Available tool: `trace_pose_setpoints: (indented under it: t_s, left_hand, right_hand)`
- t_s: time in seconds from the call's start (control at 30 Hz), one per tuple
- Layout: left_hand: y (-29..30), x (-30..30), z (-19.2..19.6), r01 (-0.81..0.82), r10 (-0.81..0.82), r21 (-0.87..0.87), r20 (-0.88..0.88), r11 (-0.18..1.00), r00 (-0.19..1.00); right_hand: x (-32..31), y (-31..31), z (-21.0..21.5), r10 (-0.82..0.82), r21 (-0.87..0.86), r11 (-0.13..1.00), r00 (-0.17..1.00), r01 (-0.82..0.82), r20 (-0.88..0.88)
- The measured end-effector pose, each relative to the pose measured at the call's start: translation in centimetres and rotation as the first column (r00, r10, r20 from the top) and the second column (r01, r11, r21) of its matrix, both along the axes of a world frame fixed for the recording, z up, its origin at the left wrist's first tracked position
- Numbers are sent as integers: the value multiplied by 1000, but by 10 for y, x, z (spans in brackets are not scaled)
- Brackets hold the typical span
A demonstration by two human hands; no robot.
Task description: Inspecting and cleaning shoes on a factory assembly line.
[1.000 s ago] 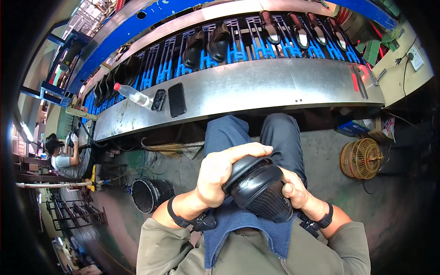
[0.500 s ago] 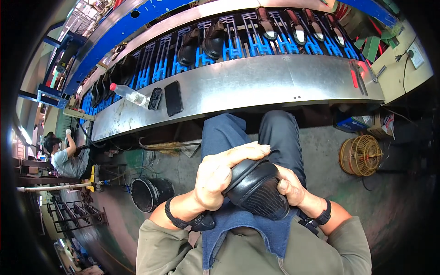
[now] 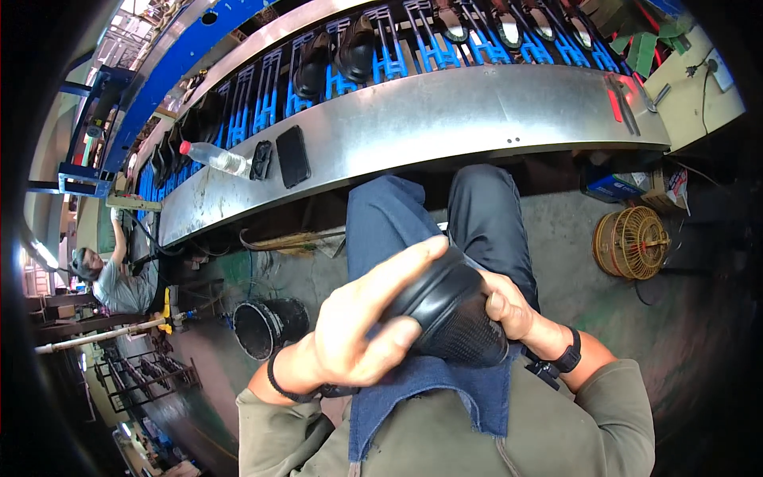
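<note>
Beside a steel bench (image 3: pixel 445 119), two hands, left hand (image 3: pixel 358 334) and right hand (image 3: pixel 509 306), grip one black shoe (image 3: pixel 449 314).

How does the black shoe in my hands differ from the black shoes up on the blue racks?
The black shoe sits on the lap, sole turned up, showing a fine tread; the two rack shoes stand on blue racks behind the metal shelf, uppers showing. The left hand and right hand grip the lap shoe; nobody touches the rack shoes. All are black.
</note>
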State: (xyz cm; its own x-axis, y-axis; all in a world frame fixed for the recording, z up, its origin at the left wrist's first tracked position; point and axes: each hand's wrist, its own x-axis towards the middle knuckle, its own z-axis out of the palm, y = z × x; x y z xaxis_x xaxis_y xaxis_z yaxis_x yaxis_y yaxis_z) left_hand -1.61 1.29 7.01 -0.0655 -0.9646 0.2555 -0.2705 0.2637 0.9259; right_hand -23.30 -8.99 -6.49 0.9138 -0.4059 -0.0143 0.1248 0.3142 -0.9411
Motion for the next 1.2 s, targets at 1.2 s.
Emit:
trace_pose_setpoints:
  t_s: [1.2]
  left_hand:
    - [-39, 4, -20, -12, 19, -43, 166, 999, 986]
  right_hand:
    - [20, 7, 10, -199, 819, 574, 968, -9, 150]
